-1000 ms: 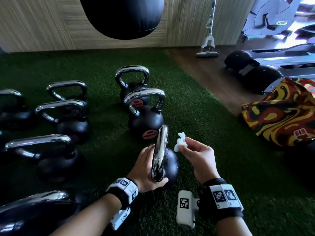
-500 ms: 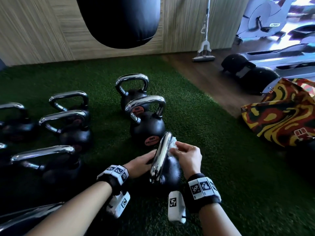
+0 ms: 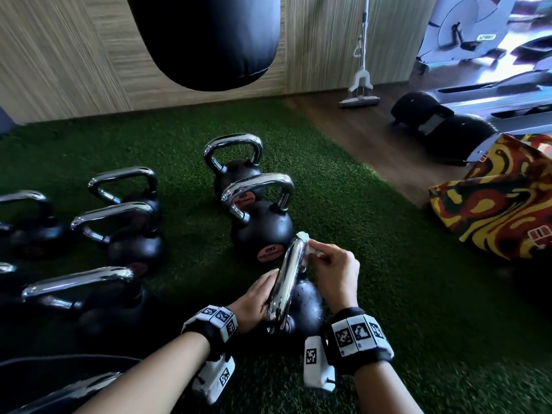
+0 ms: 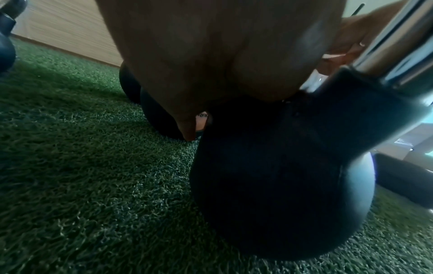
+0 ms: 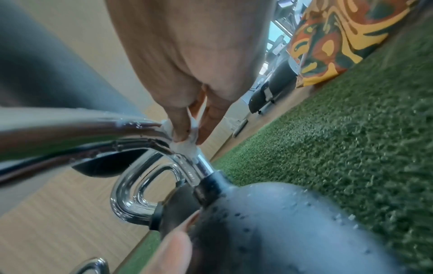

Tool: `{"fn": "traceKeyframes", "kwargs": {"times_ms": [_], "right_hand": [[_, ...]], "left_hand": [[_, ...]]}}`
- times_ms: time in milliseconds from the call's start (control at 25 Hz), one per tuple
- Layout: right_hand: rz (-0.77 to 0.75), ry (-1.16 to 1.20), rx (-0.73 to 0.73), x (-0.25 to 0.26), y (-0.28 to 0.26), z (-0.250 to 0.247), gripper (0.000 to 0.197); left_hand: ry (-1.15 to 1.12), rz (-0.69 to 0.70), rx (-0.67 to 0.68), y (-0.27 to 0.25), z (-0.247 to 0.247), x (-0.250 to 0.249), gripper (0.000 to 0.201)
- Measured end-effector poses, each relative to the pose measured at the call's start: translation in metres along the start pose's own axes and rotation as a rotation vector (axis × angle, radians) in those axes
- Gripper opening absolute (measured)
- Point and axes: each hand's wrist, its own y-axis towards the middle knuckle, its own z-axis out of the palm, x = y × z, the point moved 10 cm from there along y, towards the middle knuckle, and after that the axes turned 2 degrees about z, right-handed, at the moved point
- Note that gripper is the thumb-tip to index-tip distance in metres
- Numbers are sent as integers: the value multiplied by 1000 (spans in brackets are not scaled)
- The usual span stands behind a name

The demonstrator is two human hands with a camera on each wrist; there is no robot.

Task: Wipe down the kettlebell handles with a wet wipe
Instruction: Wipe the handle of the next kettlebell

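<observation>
A black kettlebell (image 3: 307,306) with a chrome handle (image 3: 286,279) stands on green turf just in front of me. My right hand (image 3: 325,264) pinches a crumpled white wet wipe (image 3: 307,249) against the far bend of that handle; the right wrist view shows the wipe (image 5: 185,142) wrapped on the chrome curve (image 5: 145,133) under thumb and fingers. My left hand (image 3: 257,297) rests against the bell's left side under the handle, fingers laid on the black body (image 4: 281,185).
Several more chrome-handled kettlebells (image 3: 260,216) stand ahead and to the left (image 3: 119,228). A black punching bag (image 3: 206,37) hangs overhead. A patterned bag (image 3: 501,198) lies at right, beside a wooden floor strip, a mop (image 3: 360,85) and gym machines (image 3: 478,109).
My right hand brought the wipe from the air onto the handle and slid it up to the far bend. My left hand dropped from the handle's near end to the bell's side.
</observation>
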Motion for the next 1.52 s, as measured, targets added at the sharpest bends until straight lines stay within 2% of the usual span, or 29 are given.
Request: {"fn": "traceKeyframes", "kwargs": {"times_ms": [160, 320, 520, 680, 800, 920, 1040, 1120, 1240, 1400, 1520], "right_hand": [[13, -43, 40, -9, 0, 4, 29], [-128, 30, 44, 16, -6, -3, 29], [-281, 26, 212, 49, -31, -12, 20], [-141, 19, 238, 45, -9, -12, 18], [-115, 53, 358, 48, -39, -9, 19], [-76, 122, 433, 47, -67, -3, 19], [48, 231, 384, 29, -61, -3, 17], [85, 275, 398, 19, -73, -4, 18], [162, 230, 511, 2, -105, 4, 20], [152, 130, 546, -9, -100, 8, 20], [81, 36, 555, -8, -99, 11, 21]], "left_hand": [[-21, 9, -9, 1, -2, -3, 68], [-18, -21, -14, 0, 1, 8, 73], [-11, -38, -27, 0, 1, 7, 72], [-46, -49, -42, 0, -4, 1, 67], [-86, -40, -29, -4, -5, -9, 66], [-53, -47, 5, -5, -5, -11, 92], [-31, -72, 18, -2, -1, -7, 64], [-46, -88, 8, -1, -1, -3, 63], [-37, -114, -27, 0, -1, 6, 70], [-23, -163, 1, 0, 4, 14, 65], [-47, -201, -18, -2, 4, 19, 66]]}}
